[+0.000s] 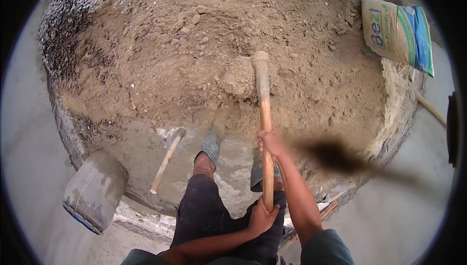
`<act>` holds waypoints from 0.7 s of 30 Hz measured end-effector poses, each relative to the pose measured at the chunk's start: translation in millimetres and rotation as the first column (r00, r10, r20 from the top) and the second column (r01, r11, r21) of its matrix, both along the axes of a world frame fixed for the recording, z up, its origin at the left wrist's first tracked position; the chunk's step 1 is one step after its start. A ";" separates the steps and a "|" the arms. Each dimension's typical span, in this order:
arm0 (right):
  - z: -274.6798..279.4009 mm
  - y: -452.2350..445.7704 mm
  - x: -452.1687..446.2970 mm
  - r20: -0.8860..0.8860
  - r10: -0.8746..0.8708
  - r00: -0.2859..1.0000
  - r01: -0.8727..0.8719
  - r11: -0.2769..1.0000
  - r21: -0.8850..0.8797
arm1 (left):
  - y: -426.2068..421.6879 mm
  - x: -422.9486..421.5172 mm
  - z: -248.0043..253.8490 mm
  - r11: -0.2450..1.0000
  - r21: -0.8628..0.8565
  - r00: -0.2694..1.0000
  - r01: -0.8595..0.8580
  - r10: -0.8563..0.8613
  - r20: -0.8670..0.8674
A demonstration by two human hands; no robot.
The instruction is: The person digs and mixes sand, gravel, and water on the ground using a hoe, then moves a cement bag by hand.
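A long-handled hoe [265, 119] points away from me over the sand, its collar at the far end. Sand hides most of its head. My right hand [272, 143] is wrapped around the middle of the wooden handle. Close to my legs, my left hand [262, 216] grips the handle's near end. Beyond and around the hoe head spreads a heap of brown sandy mix [194, 65]. My boots [210, 147] stand in wet grey mud at its near edge.
Another wooden handle [166, 165] lies left of my legs. A mud-caked container [95, 187] sits lower left, with dark gravel [68, 26] farther up. A printed bag [396, 34] rests upper right. A dark blurred shape [335, 155] on a stick crosses at right.
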State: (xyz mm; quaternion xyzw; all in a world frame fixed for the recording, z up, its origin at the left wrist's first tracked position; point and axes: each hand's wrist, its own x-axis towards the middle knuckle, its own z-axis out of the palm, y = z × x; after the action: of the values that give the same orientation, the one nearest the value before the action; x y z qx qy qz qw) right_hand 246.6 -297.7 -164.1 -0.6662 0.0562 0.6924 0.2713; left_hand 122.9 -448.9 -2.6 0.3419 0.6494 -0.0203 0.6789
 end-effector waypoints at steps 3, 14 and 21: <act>33.6 -42.6 28.3 0.156 -0.076 0.985 0.078 0.997 -0.007 | -38.2 3.8 25.4 0.999 -0.022 0.992 0.044 -0.041 0.119; 19.7 36.8 130.9 0.294 -0.739 0.605 0.591 0.665 0.455 | 129.0 14.9 -120.7 0.756 0.379 0.839 0.535 -0.528 -0.131; -105.7 -184.5 -11.5 0.199 -0.388 0.900 0.426 0.882 -0.204 | -74.5 -69.7 -78.2 0.754 -0.195 0.718 0.627 -0.657 -0.231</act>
State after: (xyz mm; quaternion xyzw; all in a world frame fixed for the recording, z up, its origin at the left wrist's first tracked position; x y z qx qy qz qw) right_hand 235.1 -482.2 -269.8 -0.7183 0.2585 0.5547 0.3309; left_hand 53.2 -523.4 -80.8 0.5038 0.5792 -0.3370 0.5451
